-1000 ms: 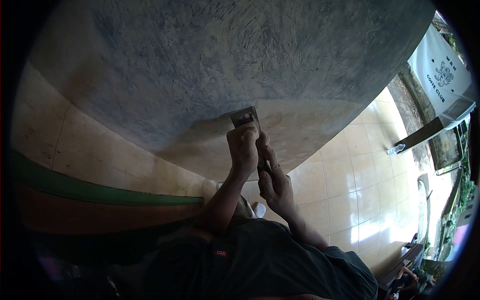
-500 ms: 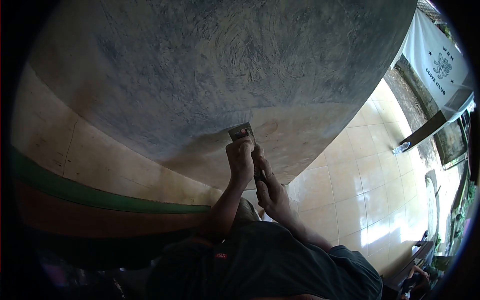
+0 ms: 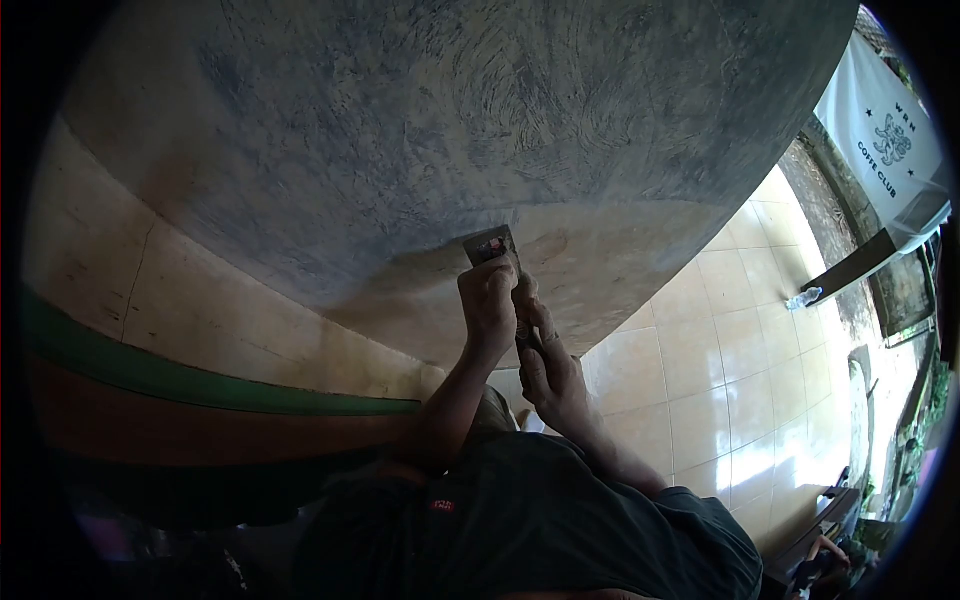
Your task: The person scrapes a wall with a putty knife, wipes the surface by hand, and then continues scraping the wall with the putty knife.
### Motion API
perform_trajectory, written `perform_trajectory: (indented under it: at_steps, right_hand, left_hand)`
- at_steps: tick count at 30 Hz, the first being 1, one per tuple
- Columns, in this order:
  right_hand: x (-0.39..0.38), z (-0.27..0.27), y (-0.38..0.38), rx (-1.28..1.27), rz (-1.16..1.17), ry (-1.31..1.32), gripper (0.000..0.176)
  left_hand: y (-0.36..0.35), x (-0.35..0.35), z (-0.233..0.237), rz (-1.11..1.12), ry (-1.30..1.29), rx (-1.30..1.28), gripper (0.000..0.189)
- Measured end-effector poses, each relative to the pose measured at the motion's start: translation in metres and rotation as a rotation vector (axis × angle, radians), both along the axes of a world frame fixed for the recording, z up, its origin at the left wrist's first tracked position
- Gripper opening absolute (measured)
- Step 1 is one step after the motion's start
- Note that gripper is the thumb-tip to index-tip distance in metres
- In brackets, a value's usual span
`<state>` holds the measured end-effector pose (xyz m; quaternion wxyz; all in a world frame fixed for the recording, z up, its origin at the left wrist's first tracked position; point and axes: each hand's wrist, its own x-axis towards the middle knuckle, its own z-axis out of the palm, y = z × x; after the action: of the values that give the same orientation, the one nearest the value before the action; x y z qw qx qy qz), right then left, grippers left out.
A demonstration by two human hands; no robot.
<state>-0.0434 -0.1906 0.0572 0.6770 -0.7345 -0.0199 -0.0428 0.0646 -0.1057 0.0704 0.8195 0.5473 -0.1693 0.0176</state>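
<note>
The wall, rough and rigid-looking, fills the upper part of your frame. At frame centre, over its paler area, is the flat scraper, probably light, stiff and slightly springy at its broad end. Your right grip is wrapped round its narrow lower end, likely the surest hold; your left grip clasps it higher, just below the broad end.

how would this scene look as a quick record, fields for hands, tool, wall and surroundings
left hand: closed on a flat-bladed tool
right hand: closed on the same tool, lower in the picture
tool position: by the grey-tan boundary; exact wall contact unclear
wall: streaked grey, smoother tan area lower down
floor: glossy tan tiles
right side: white banner with black lettering, clear bottle
</note>
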Motion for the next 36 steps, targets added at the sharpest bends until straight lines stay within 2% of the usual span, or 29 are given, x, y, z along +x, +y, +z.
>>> perform_trajectory:
  at_steps: [2, 3, 5, 8, 12, 15, 17, 21, 25, 27, 36]
  right_hand:
    - [-0.002, 0.006, -0.003, 0.062, 0.077, 0.225, 0.056]
    - [0.001, 0.006, -0.002, 0.062, 0.076, 0.222, 0.056]
    - [0.001, 0.000, 0.001, -0.025, -0.002, -0.008, 0.056]
    - [0.003, 0.001, -0.002, -0.058, -0.008, -0.026, 0.056]
    - [-0.003, 0.005, -0.004, 0.023, 0.032, 0.047, 0.056]
    - [-0.001, 0.007, -0.002, 0.034, 0.021, 0.127, 0.056]
    - [0.002, 0.002, -0.001, 0.015, -0.027, -0.021, 0.057]
    - [0.000, 0.004, -0.002, -0.013, -0.012, -0.010, 0.057]
    - [0.000, 0.007, -0.003, 0.018, 0.032, 0.110, 0.056]
    - [0.002, 0.001, -0.002, 0.022, -0.004, -0.060, 0.057]
    - [-0.002, 0.018, -0.005, 0.032, 0.025, 0.040, 0.057]
  left_hand:
    - [-0.001, 0.000, -0.009, 0.048, -0.018, -0.030, 0.026]
    - [-0.001, 0.001, -0.004, 0.047, -0.021, -0.030, 0.026]
    - [0.001, -0.001, 0.004, 0.018, 0.032, 0.007, 0.025]
    - [0.000, 0.003, 0.008, 0.016, -0.009, 0.000, 0.025]
    - [-0.002, -0.003, -0.001, 0.006, 0.033, -0.043, 0.025]
    - [-0.003, 0.000, 0.001, 0.008, 0.039, 0.018, 0.025]
    - [-0.004, 0.001, 0.011, -0.028, 0.043, -0.022, 0.025]
    - [-0.004, -0.001, 0.011, -0.019, -0.001, -0.035, 0.026]
    - [-0.004, 0.003, 0.005, 0.022, -0.007, 0.005, 0.026]
    - [-0.003, 0.001, 0.011, 0.019, -0.010, 0.019, 0.026]
    - [-0.004, -0.004, 0.015, 0.011, 0.071, -0.013, 0.027]
